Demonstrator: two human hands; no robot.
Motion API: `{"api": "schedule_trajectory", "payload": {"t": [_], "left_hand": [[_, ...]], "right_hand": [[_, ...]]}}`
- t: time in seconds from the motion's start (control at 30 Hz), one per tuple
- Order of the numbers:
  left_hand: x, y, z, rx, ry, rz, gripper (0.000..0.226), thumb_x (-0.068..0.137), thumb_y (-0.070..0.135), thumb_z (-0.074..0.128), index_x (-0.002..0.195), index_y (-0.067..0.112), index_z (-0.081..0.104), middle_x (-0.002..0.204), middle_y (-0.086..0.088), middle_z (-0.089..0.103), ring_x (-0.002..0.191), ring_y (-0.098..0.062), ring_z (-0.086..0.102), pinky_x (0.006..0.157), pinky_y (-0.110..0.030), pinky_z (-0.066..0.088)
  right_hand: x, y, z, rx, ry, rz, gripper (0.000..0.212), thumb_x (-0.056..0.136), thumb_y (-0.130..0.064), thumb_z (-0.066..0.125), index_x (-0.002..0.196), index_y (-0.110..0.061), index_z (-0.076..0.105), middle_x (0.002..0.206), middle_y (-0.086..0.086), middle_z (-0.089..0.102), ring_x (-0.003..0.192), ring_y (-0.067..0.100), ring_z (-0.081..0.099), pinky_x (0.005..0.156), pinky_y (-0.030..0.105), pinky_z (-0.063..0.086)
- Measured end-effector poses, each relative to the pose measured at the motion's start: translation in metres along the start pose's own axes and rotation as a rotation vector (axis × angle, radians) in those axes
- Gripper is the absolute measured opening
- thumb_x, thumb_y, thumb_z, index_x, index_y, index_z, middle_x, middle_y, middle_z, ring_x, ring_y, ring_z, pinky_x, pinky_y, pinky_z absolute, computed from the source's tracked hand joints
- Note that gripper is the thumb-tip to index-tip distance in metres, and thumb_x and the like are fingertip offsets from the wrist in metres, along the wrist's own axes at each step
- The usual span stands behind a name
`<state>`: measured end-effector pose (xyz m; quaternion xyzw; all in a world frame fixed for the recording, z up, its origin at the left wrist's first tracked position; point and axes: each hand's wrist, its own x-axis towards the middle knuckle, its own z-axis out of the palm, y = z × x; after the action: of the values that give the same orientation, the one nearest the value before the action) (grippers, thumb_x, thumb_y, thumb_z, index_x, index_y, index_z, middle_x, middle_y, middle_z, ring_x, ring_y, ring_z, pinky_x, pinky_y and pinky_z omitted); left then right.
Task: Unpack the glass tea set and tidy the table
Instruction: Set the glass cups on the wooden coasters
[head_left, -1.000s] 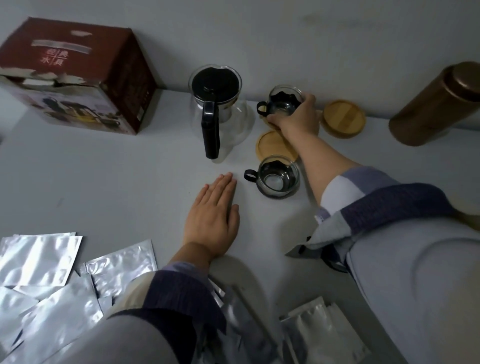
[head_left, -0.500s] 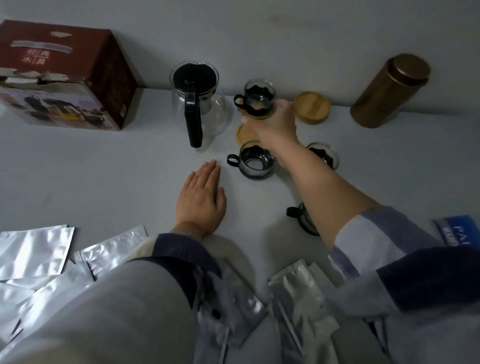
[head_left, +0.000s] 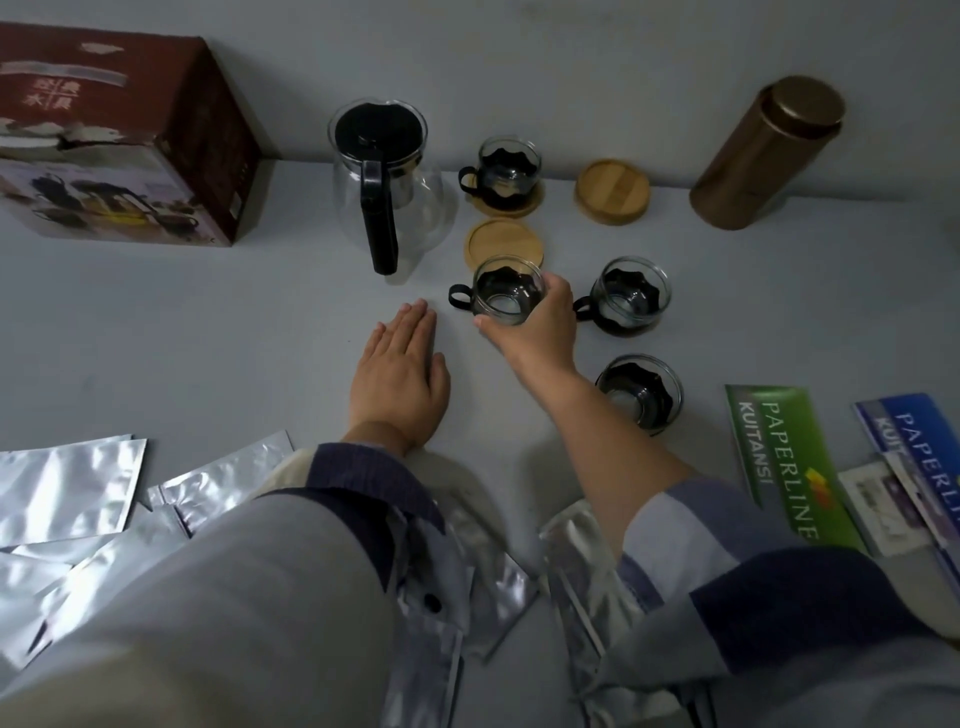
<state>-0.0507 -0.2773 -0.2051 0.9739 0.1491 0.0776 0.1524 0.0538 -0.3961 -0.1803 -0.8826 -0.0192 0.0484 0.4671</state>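
From the head camera I see my right hand (head_left: 537, 325) has come back from the far cup (head_left: 506, 169), now seated on its coaster (head_left: 535, 200), and grips the next cup (head_left: 506, 296) around its rim. I judge this one goes onto the bare coaster (head_left: 506, 244) just behind it. The cup is clear glass in a dark scalloped holder, handle pointing left, beside the teapot (head_left: 387, 171). My left hand (head_left: 400, 371) still lies flat, fingers straight, on the table (head_left: 208, 322).
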Motion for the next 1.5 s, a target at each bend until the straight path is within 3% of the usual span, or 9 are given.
{"api": "schedule_trajectory", "payload": {"t": [0.47,0.63,0.83,1.17,1.3,1.4,1.5], "left_hand": [[-0.001,0.002,-0.003,-0.006,-0.008,-0.004,0.059,0.094,0.035,0.027,0.149,0.013,0.028,0.157,-0.002,0.023,0.146,-0.015,0.017,0.119,-0.029,0.004],[0.0,0.002,-0.004,-0.013,-0.003,-0.007,0.058,0.093,0.033,0.03,0.148,0.013,0.03,0.157,-0.002,0.024,0.146,-0.015,0.019,0.119,-0.029,0.004],[0.002,0.0,-0.002,-0.002,-0.01,-0.007,0.057,0.095,0.033,0.033,0.149,0.015,0.027,0.157,-0.001,0.022,0.146,-0.014,0.017,0.118,-0.026,0.002],[0.002,-0.002,0.0,-0.005,-0.01,-0.008,0.058,0.093,0.032,0.035,0.148,0.014,0.03,0.157,-0.001,0.024,0.145,-0.014,0.02,0.118,-0.026,0.003],[0.003,-0.003,0.0,-0.009,-0.01,-0.004,0.058,0.094,0.034,0.033,0.148,0.014,0.03,0.157,-0.001,0.024,0.145,-0.014,0.02,0.119,-0.028,0.005],[0.001,-0.003,0.0,0.008,-0.028,-0.008,0.059,0.094,0.036,0.029,0.149,0.015,0.027,0.157,-0.001,0.022,0.146,-0.014,0.018,0.119,-0.029,0.005],[0.0,0.005,-0.006,0.026,-0.049,-0.038,0.061,0.093,0.035,0.024,0.151,0.013,0.022,0.159,-0.003,0.018,0.147,-0.015,0.013,0.119,-0.029,0.002]], "right_hand": [[0.026,-0.026,-0.007,0.093,-0.01,0.011,0.082,0.053,-0.038,0.086,0.121,-0.015,0.046,0.122,0.003,0.055,0.112,0.022,0.057,0.095,0.04,0.052],[0.05,-0.04,-0.013,0.05,-0.018,0.003,0.079,0.061,-0.029,0.086,0.126,-0.011,0.044,0.127,0.006,0.053,0.114,0.022,0.056,0.096,0.033,0.049],[0.065,-0.04,-0.005,0.043,-0.022,0.045,0.08,0.059,-0.029,0.085,0.125,-0.011,0.044,0.127,0.006,0.054,0.113,0.024,0.057,0.095,0.042,0.05],[0.067,-0.038,0.001,-0.039,-0.055,0.053,0.09,0.057,-0.033,0.088,0.131,-0.009,0.043,0.131,0.008,0.052,0.122,0.029,0.051,0.103,0.043,0.044],[0.067,-0.047,-0.009,-0.111,-0.162,0.077,0.097,0.066,-0.028,0.085,0.142,-0.007,0.029,0.143,0.01,0.042,0.133,0.029,0.041,0.11,0.037,0.036],[0.064,-0.056,-0.026,-0.132,-0.251,0.128,0.089,0.079,-0.017,0.076,0.147,-0.006,0.019,0.148,0.012,0.038,0.135,0.028,0.041,0.102,0.032,0.039],[0.066,-0.064,-0.051,-0.076,-0.261,0.137,0.073,0.09,-0.013,0.063,0.149,-0.005,0.02,0.15,0.012,0.036,0.133,0.026,0.042,0.093,0.027,0.04]]}}
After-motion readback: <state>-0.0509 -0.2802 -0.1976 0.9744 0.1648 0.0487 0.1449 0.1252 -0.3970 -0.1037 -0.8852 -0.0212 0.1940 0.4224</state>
